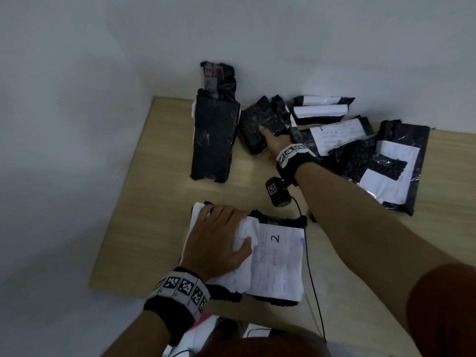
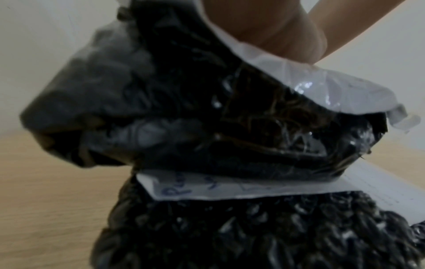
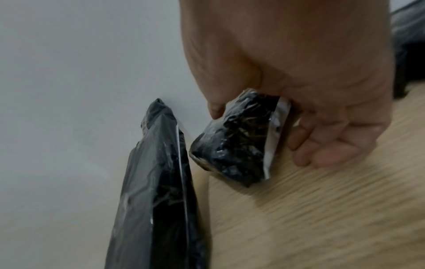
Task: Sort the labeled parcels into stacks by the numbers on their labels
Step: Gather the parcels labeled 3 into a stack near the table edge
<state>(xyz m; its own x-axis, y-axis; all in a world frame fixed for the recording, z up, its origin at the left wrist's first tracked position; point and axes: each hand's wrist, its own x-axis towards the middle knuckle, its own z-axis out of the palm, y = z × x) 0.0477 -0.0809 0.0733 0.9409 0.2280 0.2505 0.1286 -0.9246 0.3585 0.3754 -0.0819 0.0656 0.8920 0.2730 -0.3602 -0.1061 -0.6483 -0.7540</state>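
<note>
From the head view, the right hand [image 1: 274,140] reaches to the far side of the wooden surface [image 1: 159,202] and clasps a small black parcel [image 1: 257,127] that lies label-down beside a long black parcel [image 1: 213,140] near the wall. The left hand [image 1: 219,238] lies flat, fingers spread, on a near parcel whose white label wraps its top; this sits against a parcel marked 2 [image 1: 277,264]. More unsorted parcels [image 1: 373,155] lie in a loose heap to the right, one label seeming to show a 1.

The left wrist view shows a straight finger [image 2: 296,41] pressing the label of the top parcel, which rests on a bubble-wrapped one below; the hand steadies the stack and does not grip it.

The right wrist view shows the thumb on one side and the curled fingers [image 3: 322,143] on the other, pinching the small parcel, its low corner at or just off the surface; motion blur leaves that unclear.

I judge the step to be picking up the next parcel. The number is hidden, so the next move calls for turning it over to read the label, then carrying it to the matching stack
</note>
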